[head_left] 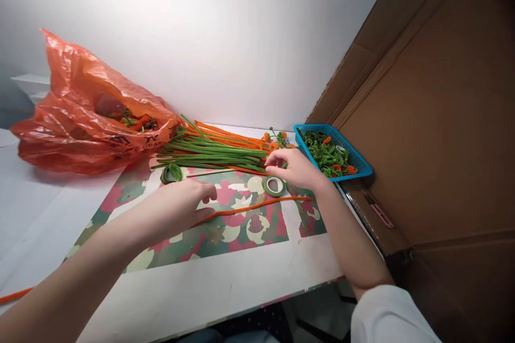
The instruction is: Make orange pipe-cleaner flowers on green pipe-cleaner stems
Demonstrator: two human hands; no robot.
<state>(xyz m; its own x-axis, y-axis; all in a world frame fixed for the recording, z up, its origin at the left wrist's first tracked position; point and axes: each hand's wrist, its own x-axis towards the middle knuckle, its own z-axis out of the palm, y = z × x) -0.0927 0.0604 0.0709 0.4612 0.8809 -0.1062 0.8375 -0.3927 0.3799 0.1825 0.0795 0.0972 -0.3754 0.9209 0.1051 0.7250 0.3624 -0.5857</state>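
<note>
Fuzz and thin wire are what I am dealing with here: I am pinching the near-left end of a single orange pipe cleaner point(257, 206) with my left hand point(183, 206), thumb and forefinger closing together on it, while the rest of the stem is lying across the flowered mat point(225, 241) and running right toward the far side of the table point(201, 295). My right hand point(295, 167) is reaching farther off, fingers curling down at the right end of the pile of green and orange stems point(213, 150); I think the fingertips are touching one of them, but the view is too small there for me to say whether they are actually clamped on anything. I am judging the orange stem as very light, soft to the touch, and bendable rather than springy, so it is going to kink wherever I squeeze hard and droop if I am lifting it by one tip only; taking it near an end with a light pinch, or nearer the middle for carrying, is looking safest. A roll of green tape point(274, 186) is lying flat just beside my right wrist, a blue basket point(362, 169) of small green and orange pieces is sitting far right, and an orange plastic bag point(80, 118) is slumping at far left.
</note>
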